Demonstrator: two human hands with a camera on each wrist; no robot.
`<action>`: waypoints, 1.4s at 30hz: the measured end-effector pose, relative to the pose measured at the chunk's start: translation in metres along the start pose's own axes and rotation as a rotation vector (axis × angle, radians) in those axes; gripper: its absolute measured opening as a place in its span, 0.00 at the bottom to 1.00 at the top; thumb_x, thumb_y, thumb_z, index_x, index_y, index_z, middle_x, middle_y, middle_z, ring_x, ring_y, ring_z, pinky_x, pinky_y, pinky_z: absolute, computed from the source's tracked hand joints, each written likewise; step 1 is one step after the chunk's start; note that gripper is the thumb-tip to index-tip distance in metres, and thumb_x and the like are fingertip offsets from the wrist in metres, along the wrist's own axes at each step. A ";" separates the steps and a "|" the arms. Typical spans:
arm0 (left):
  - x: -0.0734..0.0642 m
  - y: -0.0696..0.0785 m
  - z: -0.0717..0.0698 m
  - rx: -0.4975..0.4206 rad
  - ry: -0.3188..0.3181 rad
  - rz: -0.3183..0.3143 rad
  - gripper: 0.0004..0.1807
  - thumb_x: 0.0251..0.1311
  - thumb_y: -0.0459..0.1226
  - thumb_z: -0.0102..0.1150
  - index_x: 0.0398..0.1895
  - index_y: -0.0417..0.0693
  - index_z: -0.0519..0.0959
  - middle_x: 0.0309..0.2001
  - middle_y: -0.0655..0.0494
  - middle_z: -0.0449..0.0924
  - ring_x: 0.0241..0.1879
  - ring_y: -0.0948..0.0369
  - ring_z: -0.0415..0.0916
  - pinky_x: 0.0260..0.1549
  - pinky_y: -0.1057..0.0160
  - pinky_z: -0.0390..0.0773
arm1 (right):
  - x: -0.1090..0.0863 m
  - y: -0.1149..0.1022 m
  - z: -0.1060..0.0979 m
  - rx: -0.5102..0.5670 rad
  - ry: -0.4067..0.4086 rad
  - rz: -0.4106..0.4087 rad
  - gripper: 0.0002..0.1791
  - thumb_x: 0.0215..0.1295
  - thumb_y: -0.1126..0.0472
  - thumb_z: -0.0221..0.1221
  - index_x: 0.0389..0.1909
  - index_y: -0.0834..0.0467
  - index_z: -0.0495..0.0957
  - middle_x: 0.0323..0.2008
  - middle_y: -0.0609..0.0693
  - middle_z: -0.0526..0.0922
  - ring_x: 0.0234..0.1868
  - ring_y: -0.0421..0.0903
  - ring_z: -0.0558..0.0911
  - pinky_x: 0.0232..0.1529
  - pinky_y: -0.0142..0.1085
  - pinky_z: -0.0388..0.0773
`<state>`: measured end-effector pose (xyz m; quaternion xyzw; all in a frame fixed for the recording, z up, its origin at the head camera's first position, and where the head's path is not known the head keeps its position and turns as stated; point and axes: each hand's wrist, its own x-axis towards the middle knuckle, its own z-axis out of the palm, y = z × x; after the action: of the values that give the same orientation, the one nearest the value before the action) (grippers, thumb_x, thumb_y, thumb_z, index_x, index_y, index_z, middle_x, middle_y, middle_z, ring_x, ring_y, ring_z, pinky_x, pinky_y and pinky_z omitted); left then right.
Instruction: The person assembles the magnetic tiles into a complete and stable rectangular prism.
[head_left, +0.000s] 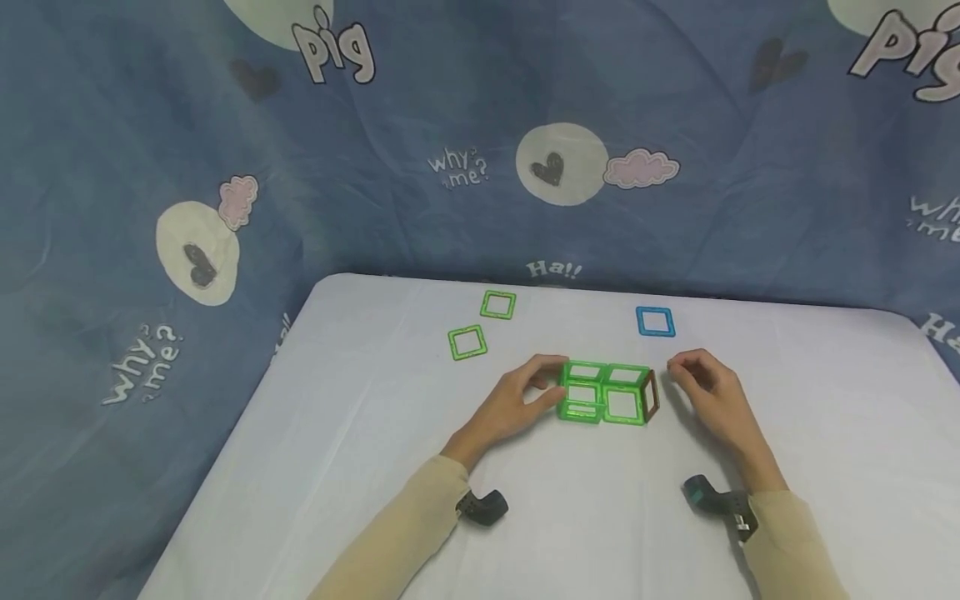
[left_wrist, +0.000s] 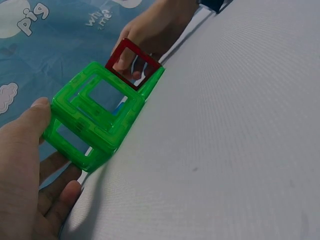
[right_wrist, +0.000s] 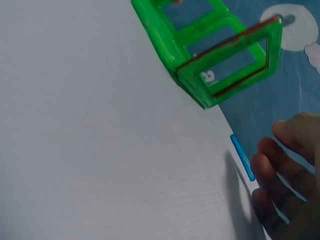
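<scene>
A block of green magnetic tiles (head_left: pixel 603 398) stands on the white table, made of square open frames joined together. At its right end a dark red square tile (left_wrist: pixel 121 78) is attached upright. My left hand (head_left: pixel 517 396) holds the block's left end between thumb and fingers; in the left wrist view the thumb lies on its upper corner, the other fingers lower down. My right hand (head_left: pixel 712 392) hovers just right of the red tile, apart from it. Its fingers are loosely bent, and nothing shows between them in the right wrist view.
Two loose green square tiles (head_left: pixel 498 292) lie on the table (head_left: pixel 360 392) behind and left of the block. A blue square tile (head_left: pixel 655 309) lies at the back right. A patterned blue cloth (head_left: pixel 420 100) hangs behind the table's far edge.
</scene>
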<state>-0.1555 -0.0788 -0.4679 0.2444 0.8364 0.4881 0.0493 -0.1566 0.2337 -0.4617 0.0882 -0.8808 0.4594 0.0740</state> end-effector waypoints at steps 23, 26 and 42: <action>-0.004 -0.004 0.001 -0.001 0.014 -0.008 0.25 0.64 0.51 0.54 0.64 0.70 0.64 0.60 0.67 0.73 0.54 0.66 0.73 0.54 0.66 0.73 | 0.046 0.035 -0.007 -0.111 0.022 -0.077 0.15 0.66 0.62 0.56 0.52 0.60 0.77 0.45 0.57 0.78 0.38 0.23 0.69 0.39 0.17 0.65; -0.002 -0.004 0.002 0.001 0.009 0.015 0.25 0.64 0.52 0.53 0.64 0.68 0.64 0.60 0.66 0.73 0.55 0.67 0.72 0.54 0.68 0.73 | 0.048 0.036 -0.009 -0.154 0.008 -0.086 0.17 0.65 0.63 0.57 0.54 0.59 0.77 0.48 0.58 0.75 0.37 0.28 0.68 0.36 0.19 0.64; -0.001 -0.006 0.003 0.006 -0.001 0.011 0.26 0.64 0.54 0.52 0.64 0.70 0.63 0.60 0.67 0.72 0.57 0.70 0.71 0.55 0.70 0.72 | 0.054 0.028 -0.007 -0.311 -0.067 -0.090 0.13 0.65 0.63 0.57 0.49 0.61 0.79 0.48 0.60 0.73 0.34 0.46 0.67 0.33 0.34 0.64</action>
<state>-0.1560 -0.0789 -0.4742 0.2493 0.8364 0.4859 0.0463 -0.2152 0.2506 -0.4688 0.1302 -0.9383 0.3107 0.0779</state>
